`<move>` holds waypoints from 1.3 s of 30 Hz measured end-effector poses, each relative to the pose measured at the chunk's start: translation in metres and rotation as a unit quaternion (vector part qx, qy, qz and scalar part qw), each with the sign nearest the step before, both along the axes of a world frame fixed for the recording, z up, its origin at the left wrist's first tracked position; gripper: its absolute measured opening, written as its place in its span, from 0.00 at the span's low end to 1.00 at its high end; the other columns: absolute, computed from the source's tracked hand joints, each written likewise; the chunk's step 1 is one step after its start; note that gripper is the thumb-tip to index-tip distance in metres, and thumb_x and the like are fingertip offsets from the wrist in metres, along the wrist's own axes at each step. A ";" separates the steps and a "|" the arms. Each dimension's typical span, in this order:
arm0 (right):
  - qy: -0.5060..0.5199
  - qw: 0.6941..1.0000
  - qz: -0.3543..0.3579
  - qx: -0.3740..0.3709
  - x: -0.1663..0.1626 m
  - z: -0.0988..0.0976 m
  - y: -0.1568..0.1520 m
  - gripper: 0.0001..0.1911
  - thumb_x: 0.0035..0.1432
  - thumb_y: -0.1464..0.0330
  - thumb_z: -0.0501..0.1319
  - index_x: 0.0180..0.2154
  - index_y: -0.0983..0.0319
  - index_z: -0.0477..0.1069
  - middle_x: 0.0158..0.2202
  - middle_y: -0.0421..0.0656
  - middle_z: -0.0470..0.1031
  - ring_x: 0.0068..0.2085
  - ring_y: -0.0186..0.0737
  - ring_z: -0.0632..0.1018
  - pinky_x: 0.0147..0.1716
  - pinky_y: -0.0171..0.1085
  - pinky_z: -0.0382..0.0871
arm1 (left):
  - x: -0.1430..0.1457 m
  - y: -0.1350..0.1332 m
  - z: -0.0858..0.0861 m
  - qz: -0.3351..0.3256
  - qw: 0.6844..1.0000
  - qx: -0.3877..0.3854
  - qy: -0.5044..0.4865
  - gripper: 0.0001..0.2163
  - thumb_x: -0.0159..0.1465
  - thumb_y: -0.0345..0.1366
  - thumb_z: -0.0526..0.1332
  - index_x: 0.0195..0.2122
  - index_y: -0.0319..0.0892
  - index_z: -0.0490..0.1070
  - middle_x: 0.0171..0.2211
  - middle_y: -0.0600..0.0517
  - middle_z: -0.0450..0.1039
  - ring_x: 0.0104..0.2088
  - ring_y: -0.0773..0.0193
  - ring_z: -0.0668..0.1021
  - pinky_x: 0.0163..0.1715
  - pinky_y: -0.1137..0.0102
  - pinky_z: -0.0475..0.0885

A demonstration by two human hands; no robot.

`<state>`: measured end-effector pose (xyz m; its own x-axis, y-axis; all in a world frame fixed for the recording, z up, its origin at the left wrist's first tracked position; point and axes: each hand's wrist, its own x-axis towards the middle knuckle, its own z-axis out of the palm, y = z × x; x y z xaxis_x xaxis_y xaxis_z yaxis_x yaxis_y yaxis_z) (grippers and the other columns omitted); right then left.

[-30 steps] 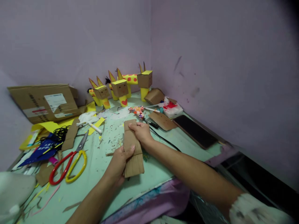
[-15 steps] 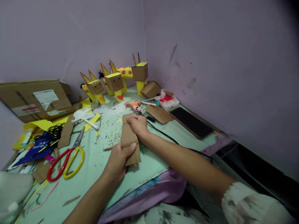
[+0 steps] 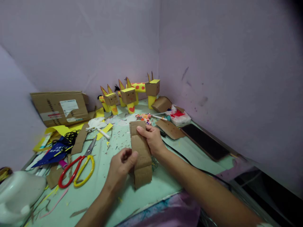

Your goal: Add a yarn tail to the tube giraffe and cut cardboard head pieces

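Note:
A long brown cardboard strip (image 3: 141, 154) with several crosswise creases stands tilted up above the table in front of me. My right hand (image 3: 152, 138) pinches its upper right edge, thumb on the front face and fingers behind. At the strip's left edge is my left hand (image 3: 121, 165), fingers loosely curled and apart from the thumb. Its thumb tip overlaps the cardboard edge; whether it touches is hard to tell. Scissors (image 3: 82, 170) with one red and one yellow handle lie on the table to the left, blades spread a little.
Yellow animal figures with cardboard heads (image 3: 128, 95) stand by the wall corner. A cardboard box (image 3: 63, 108) leans at back left, near a blue packet (image 3: 53, 153) and black cord. On the right lie a phone (image 3: 204, 142), a cardboard piece (image 3: 169, 129) and a black cable (image 3: 182, 154).
My left hand has loosened from the cardboard's lower end and shifted to its left edge. The strip now shows longer, its lower part hanging down. The camera view has turned left and up.

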<state>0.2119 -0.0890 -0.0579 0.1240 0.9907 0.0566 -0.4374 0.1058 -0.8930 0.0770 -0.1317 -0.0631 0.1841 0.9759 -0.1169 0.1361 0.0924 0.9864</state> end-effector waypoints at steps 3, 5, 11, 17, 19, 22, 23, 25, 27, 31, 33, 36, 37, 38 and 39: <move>-0.033 0.999 0.040 0.002 -0.005 0.000 -0.009 0.15 0.41 0.60 0.66 0.26 0.65 0.73 0.21 0.38 0.71 0.22 0.32 0.68 0.23 0.32 0.63 | -0.009 0.009 0.010 0.066 0.995 0.040 -0.067 0.19 0.53 0.52 0.60 0.35 0.39 0.69 0.27 0.52 0.70 0.21 0.68 0.71 0.18 0.74 0.65; -0.053 0.996 0.065 0.002 -0.010 -0.002 -0.014 0.15 0.41 0.60 0.66 0.26 0.66 0.73 0.21 0.38 0.71 0.22 0.32 0.68 0.23 0.32 0.62 | -0.010 0.012 0.015 0.076 0.993 0.047 -0.081 0.19 0.53 0.52 0.60 0.36 0.40 0.69 0.23 0.55 0.67 0.17 0.69 0.68 0.15 0.75 0.63; -0.081 0.993 0.083 0.020 -0.021 -0.004 -0.021 0.13 0.44 0.62 0.66 0.24 0.67 0.73 0.21 0.38 0.69 0.23 0.31 0.67 0.23 0.31 0.61 | -0.001 0.008 0.016 0.151 0.976 0.154 -0.013 0.08 0.53 0.40 0.63 0.28 0.40 0.71 0.20 0.57 0.67 0.19 0.71 0.66 0.16 0.77 0.59; -0.022 0.991 0.128 -0.009 -0.023 -0.006 -0.020 0.15 0.45 0.60 0.66 0.30 0.65 0.73 0.26 0.40 0.73 0.27 0.33 0.71 0.27 0.32 0.64 | -0.004 0.015 0.017 0.189 0.971 0.083 -0.122 0.09 0.46 0.36 0.67 0.25 0.39 0.69 0.21 0.57 0.69 0.20 0.70 0.69 0.19 0.76 0.63; 0.003 0.982 0.187 -0.031 -0.023 -0.008 -0.021 0.16 0.46 0.58 0.65 0.31 0.65 0.72 0.27 0.40 0.73 0.27 0.33 0.72 0.27 0.32 0.65 | -0.008 0.020 0.015 0.203 0.966 0.073 -0.144 0.10 0.45 0.37 0.67 0.25 0.40 0.67 0.19 0.58 0.68 0.18 0.71 0.68 0.18 0.76 0.63; -0.030 0.964 0.260 -0.046 -0.024 -0.009 -0.023 0.17 0.44 0.58 0.66 0.31 0.65 0.73 0.28 0.41 0.75 0.27 0.35 0.73 0.28 0.33 0.66 | -0.014 0.028 0.013 0.223 0.956 0.062 -0.178 0.13 0.45 0.39 0.67 0.25 0.41 0.64 0.18 0.60 0.67 0.18 0.72 0.68 0.18 0.76 0.63; -0.051 0.961 0.267 -0.042 -0.024 -0.009 -0.024 0.18 0.43 0.58 0.67 0.32 0.65 0.74 0.29 0.42 0.75 0.28 0.35 0.73 0.28 0.33 0.66 | -0.015 0.029 0.012 0.225 0.954 0.060 -0.187 0.13 0.44 0.39 0.67 0.25 0.41 0.64 0.18 0.60 0.67 0.18 0.72 0.68 0.19 0.76 0.63; -0.089 0.962 0.255 -0.030 -0.026 -0.008 -0.026 0.17 0.41 0.61 0.67 0.32 0.66 0.74 0.29 0.42 0.75 0.28 0.35 0.72 0.28 0.34 0.66 | -0.017 0.031 0.012 0.224 0.952 0.056 -0.199 0.14 0.43 0.40 0.67 0.25 0.41 0.63 0.18 0.60 0.67 0.17 0.73 0.67 0.18 0.77 0.62; -0.109 0.965 0.237 -0.020 -0.027 -0.007 -0.027 0.15 0.42 0.62 0.66 0.32 0.66 0.74 0.28 0.42 0.75 0.27 0.35 0.72 0.28 0.34 0.65 | -0.018 0.031 0.012 0.218 0.953 0.054 -0.203 0.14 0.43 0.40 0.67 0.25 0.41 0.63 0.16 0.61 0.64 0.14 0.75 0.63 0.14 0.78 0.56; -0.124 0.965 0.232 -0.007 -0.027 -0.006 -0.027 0.13 0.42 0.63 0.66 0.30 0.66 0.74 0.25 0.39 0.72 0.25 0.34 0.70 0.26 0.33 0.64 | -0.016 0.030 0.012 0.197 0.959 0.062 -0.192 0.13 0.46 0.41 0.66 0.28 0.39 0.66 0.17 0.59 0.65 0.15 0.74 0.64 0.15 0.78 0.57; -0.136 0.965 0.222 -0.015 -0.026 -0.007 -0.026 0.12 0.42 0.63 0.66 0.28 0.65 0.73 0.23 0.39 0.71 0.24 0.33 0.69 0.25 0.33 0.63 | -0.015 0.031 0.010 0.191 0.963 0.074 -0.174 0.13 0.48 0.41 0.64 0.30 0.39 0.67 0.21 0.56 0.70 0.20 0.69 0.70 0.20 0.75 0.63; -0.127 0.961 0.244 -0.025 -0.027 -0.011 -0.025 0.13 0.42 0.63 0.66 0.30 0.65 0.72 0.26 0.39 0.72 0.26 0.34 0.71 0.27 0.33 0.64 | -0.016 0.033 0.007 0.222 0.962 0.102 -0.122 0.10 0.51 0.40 0.62 0.31 0.41 0.68 0.26 0.54 0.72 0.28 0.64 0.74 0.28 0.72 0.68; -0.123 0.957 0.263 -0.023 -0.027 -0.012 -0.026 0.14 0.42 0.64 0.66 0.32 0.65 0.72 0.28 0.40 0.73 0.28 0.35 0.72 0.29 0.34 0.65 | -0.018 0.034 0.007 0.243 0.958 0.113 -0.100 0.09 0.52 0.39 0.61 0.31 0.41 0.67 0.27 0.54 0.72 0.30 0.63 0.74 0.29 0.72 0.68; -0.120 0.951 0.284 -0.020 -0.028 -0.014 -0.026 0.15 0.42 0.64 0.67 0.33 0.64 0.72 0.30 0.40 0.74 0.29 0.36 0.73 0.31 0.35 0.66 | -0.020 0.035 0.006 0.265 0.953 0.123 -0.077 0.07 0.53 0.38 0.61 0.31 0.42 0.67 0.28 0.54 0.72 0.30 0.63 0.74 0.30 0.72 0.68; -0.116 0.946 0.301 -0.020 -0.029 -0.015 -0.026 0.16 0.41 0.64 0.67 0.34 0.64 0.72 0.31 0.41 0.74 0.31 0.37 0.73 0.32 0.35 0.66 | -0.022 0.036 0.006 0.287 0.947 0.133 -0.055 0.06 0.53 0.37 0.61 0.30 0.42 0.66 0.28 0.54 0.71 0.30 0.63 0.74 0.30 0.72 0.67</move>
